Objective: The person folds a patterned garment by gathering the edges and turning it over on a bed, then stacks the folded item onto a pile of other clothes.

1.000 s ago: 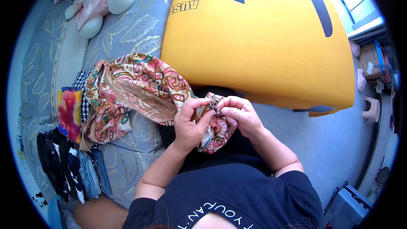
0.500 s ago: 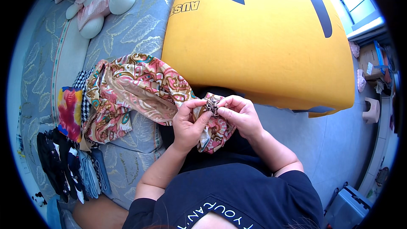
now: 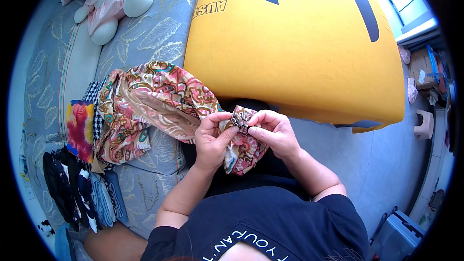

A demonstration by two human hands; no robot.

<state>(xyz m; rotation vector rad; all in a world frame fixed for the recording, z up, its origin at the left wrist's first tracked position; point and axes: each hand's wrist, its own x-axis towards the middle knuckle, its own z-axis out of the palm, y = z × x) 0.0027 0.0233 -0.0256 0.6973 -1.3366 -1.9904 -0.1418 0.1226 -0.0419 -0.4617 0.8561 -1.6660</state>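
Between both hands, over my lap, is a small gathered brown-and-cream cloth piece (image 3: 240,121), whose exact kind I cannot make out. My left hand (image 3: 212,137) pinches its left side between thumb and fingers. On the other side, my right hand (image 3: 274,135) grips the right edge the same way. Right under the hands hangs a pink, cream and brown paisley bundle (image 3: 247,153). A large loose paisley cloth (image 3: 162,84) spreads from there leftward over the sofa; whether the two join is hidden by my left hand.
Left on the grey leaf-patterned sofa (image 3: 159,34) lie a tie-dyed folded cloth (image 3: 80,128), dark folded clothes (image 3: 60,183) and blue folded clothes (image 3: 104,195). A plush toy (image 3: 113,5) sits behind. Ahead stands a big yellow-covered block (image 3: 290,53). Right are a stool (image 3: 424,123) and a suitcase (image 3: 398,237).
The gathered cloth piece has been turned and spread a little between my fingers, showing more of its pattern. Both hands stay in nearly the same place.
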